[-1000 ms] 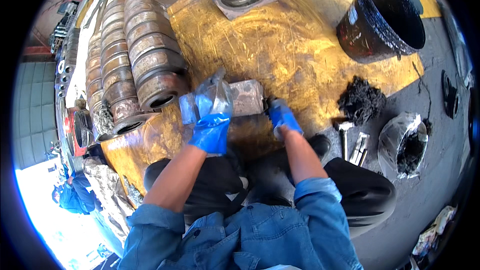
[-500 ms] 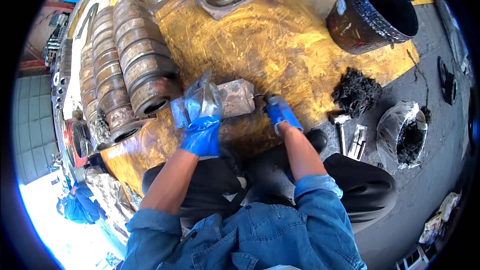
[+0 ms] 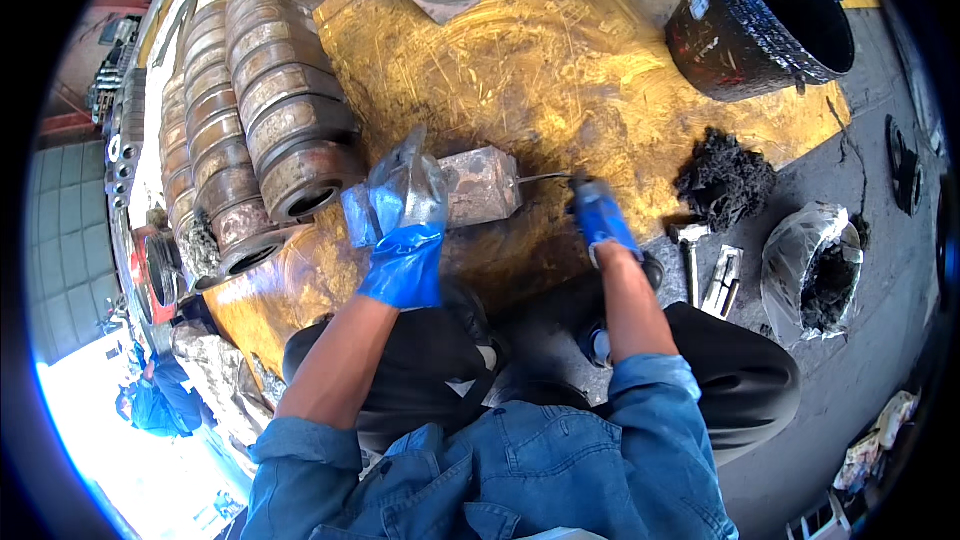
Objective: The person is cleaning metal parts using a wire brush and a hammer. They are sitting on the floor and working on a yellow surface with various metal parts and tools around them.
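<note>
A blocky, grimy metal piece [image 3: 481, 188] lies in front of me on the yellow, stained sheet. My left hand [image 3: 406, 225], in a greasy blue glove, is closed over its left part; a blue end shows past the fingers. A thin metal rod [image 3: 545, 178] runs from the block's right end face to my right hand [image 3: 604, 216]. That hand, also blue-gloved, is closed round the rod's other end. Whether the rod's tip enters the block or only touches its face I cannot tell.
Rows of rusty metal rings [image 3: 300, 130] lie at left, with a large bored metal part [image 3: 445, 0] beyond. A black bucket [image 3: 720, 50] stands far right. Nearer are a dark fibrous heap [image 3: 725, 180], a hammer [image 3: 691, 260] and a plastic bag [image 3: 785, 275] of black material.
My right hand has moved right, away from the block, and a longer stretch of the rod now shows between them. My left hand stays on the block.
</note>
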Motion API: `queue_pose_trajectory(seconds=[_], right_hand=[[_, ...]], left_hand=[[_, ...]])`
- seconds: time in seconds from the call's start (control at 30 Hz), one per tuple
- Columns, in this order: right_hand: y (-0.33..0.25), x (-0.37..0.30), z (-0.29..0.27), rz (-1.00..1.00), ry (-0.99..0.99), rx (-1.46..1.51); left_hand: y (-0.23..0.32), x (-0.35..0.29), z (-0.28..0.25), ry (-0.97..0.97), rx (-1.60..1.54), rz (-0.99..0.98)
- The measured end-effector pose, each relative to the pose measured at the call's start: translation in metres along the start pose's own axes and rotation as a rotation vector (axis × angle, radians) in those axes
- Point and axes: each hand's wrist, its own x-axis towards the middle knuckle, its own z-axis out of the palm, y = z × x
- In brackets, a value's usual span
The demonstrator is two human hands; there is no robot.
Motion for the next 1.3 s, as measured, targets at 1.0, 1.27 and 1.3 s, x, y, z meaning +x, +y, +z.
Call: queue_pose_trajectory(seconds=[1.0,1.27,1.3], right_hand=[[0.065,0.036,-0.068,0.089,0.128,-0.067],[0.115,0.049,-0.155,0.105,0.429,0.636],[0.100,0.044,-0.151,0.095,0.388,0.785]], left_hand=[[0.053,0.014,-0.001,0.009,0.573,0.243],[0.059,0.007,0.002,0.013,0.597,0.270],[0.050,0.003,-0.011,0.059,0.675,0.292]])
